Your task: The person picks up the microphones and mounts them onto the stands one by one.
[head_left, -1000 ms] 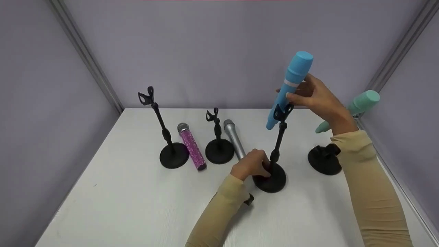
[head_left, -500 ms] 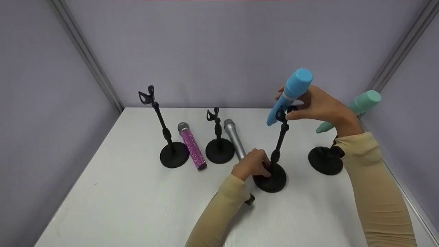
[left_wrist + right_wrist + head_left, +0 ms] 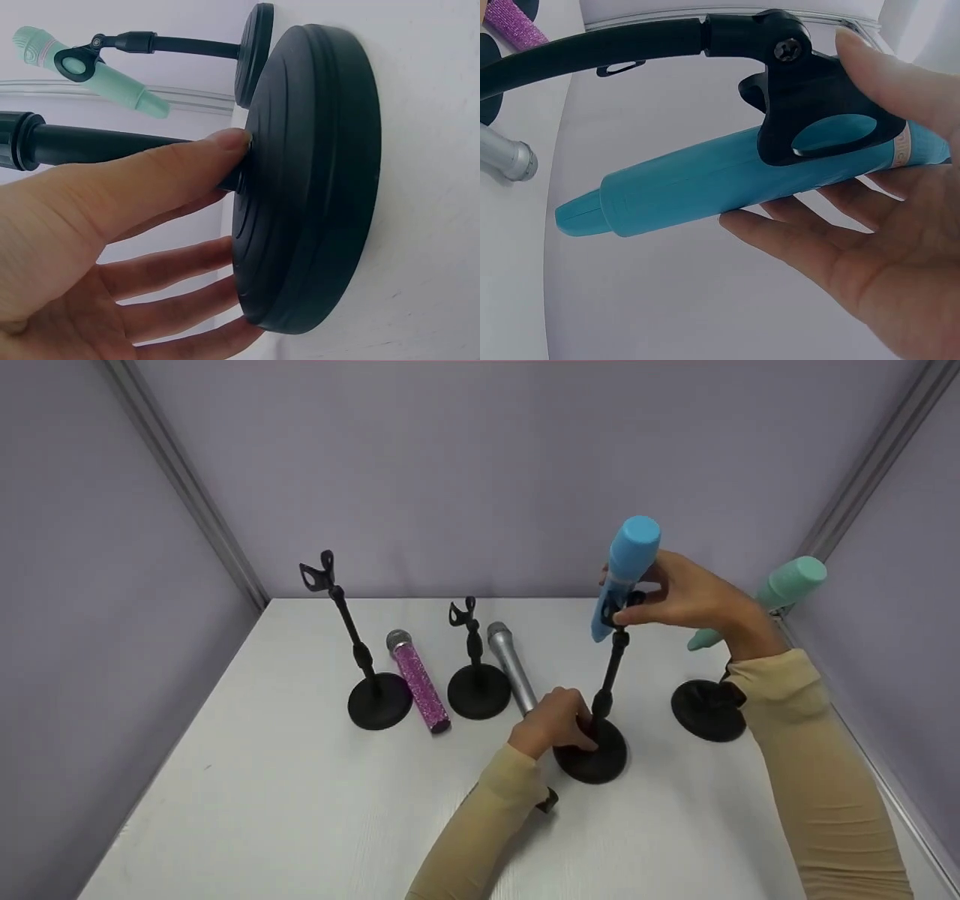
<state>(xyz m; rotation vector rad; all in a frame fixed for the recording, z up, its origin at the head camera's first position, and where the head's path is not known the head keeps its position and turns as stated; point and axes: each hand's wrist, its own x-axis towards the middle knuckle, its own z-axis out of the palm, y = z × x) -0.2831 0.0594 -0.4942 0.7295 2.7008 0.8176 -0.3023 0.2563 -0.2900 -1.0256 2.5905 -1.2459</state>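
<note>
Low on a black microphone stand (image 3: 611,671), my left hand (image 3: 555,724) grips the foot of the post. In the left wrist view its thumb and fingers reach around the post onto the round base (image 3: 330,180). My right hand (image 3: 686,592) holds a blue microphone (image 3: 634,547) at the top of this stand, head up and tilted. The right wrist view shows the microphone's body (image 3: 682,184) lying in the stand's clip (image 3: 780,112). There the thumb touches the clip while the fingers support the microphone from the other side.
A green microphone (image 3: 795,583) rests tilted in a stand at right, its base (image 3: 705,720) partly behind my right sleeve. Leftward are a tall stand (image 3: 380,701), a glittery pink microphone (image 3: 421,686), a short stand (image 3: 480,694) and a silver microphone (image 3: 512,664). Walls enclose the table.
The right hand has lowered the blue microphone toward the clip and then shifted it slightly left, into the clip. The left hand stays on the stand's base.
</note>
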